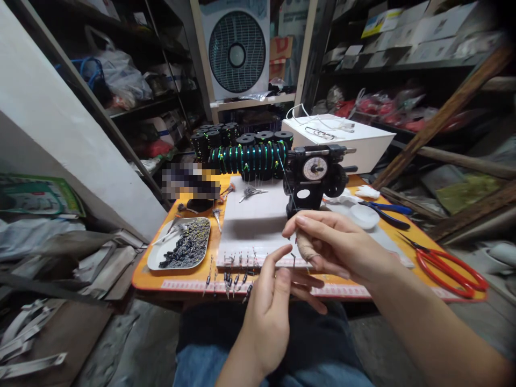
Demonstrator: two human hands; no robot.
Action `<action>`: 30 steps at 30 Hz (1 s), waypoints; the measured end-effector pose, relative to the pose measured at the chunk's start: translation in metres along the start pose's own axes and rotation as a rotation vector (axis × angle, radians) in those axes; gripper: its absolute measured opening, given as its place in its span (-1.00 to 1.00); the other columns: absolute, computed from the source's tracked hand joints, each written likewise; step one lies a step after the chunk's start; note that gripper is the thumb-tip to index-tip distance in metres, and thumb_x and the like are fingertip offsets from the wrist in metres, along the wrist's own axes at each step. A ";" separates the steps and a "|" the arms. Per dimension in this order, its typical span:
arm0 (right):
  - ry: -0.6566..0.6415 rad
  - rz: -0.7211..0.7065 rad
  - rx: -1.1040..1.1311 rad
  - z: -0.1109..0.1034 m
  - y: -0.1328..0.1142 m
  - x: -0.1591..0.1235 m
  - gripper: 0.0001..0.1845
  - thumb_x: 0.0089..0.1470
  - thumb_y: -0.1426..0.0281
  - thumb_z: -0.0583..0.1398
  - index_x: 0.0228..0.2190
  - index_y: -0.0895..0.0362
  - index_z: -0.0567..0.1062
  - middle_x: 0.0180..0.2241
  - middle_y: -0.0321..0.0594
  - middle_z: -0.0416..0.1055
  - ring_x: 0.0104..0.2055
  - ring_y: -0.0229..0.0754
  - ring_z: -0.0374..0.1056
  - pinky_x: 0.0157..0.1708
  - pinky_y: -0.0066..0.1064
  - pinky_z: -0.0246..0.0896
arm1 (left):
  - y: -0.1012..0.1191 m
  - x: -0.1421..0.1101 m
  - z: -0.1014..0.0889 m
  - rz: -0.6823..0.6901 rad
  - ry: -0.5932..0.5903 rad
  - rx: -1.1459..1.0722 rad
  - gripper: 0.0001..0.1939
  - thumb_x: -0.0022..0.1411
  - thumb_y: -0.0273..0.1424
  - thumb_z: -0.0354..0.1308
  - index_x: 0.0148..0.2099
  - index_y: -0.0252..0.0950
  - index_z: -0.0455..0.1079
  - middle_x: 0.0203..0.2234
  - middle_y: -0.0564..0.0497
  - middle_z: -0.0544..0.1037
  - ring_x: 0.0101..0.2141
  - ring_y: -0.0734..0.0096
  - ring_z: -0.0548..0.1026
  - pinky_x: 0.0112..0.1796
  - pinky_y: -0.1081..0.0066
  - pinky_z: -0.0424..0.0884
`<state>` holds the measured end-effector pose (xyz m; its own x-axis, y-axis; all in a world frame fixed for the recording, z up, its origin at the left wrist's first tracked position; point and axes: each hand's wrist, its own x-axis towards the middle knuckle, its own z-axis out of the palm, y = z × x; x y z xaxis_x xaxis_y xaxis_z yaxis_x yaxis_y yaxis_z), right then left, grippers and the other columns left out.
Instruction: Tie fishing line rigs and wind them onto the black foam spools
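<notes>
My right hand (328,239) is closed in a pinch on a thin line (287,174). That line slants down from the black foam spools (250,158) wound with green and blue thread on the winder (312,174). One right finger seems to have a wrap round it. Just below and left of it is my left hand (274,303), its thumb and fingers apart. A small dark piece (293,260) shows between the hands; whether a finger touches it, I cannot tell. Several thin rigs with dark cylindrical pieces (236,279) hang along the table's front edge.
A white tray (150,260) of small dark and yellowish pieces stands left. Red-handled scissors (451,271) and blue-handled pliers (389,208) lie right, near a round translucent dish (364,216). Behind are a white box (342,140) and more foam spools (205,141).
</notes>
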<state>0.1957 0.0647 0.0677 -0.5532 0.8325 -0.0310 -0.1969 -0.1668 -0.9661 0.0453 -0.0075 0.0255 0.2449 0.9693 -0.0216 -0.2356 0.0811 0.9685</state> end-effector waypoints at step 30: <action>0.020 0.185 0.427 0.003 0.015 0.012 -0.55 0.21 0.21 0.07 -0.64 0.14 0.16 -0.80 -0.41 0.20 -0.90 -0.52 -0.16 -0.93 -0.75 -0.26 | -0.049 -0.006 0.012 -0.071 -0.115 -0.743 -0.63 0.29 -0.23 0.10 -0.40 -0.44 0.46 -0.69 -0.05 0.58 -0.67 0.33 0.56 -0.76 0.60 0.38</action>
<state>0.1839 0.0706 0.0532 -0.5956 0.7775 -0.2020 -0.4144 -0.5128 -0.7519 0.0665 -0.0195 -0.0185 0.3705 0.9287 -0.0121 -0.7779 0.3174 0.5423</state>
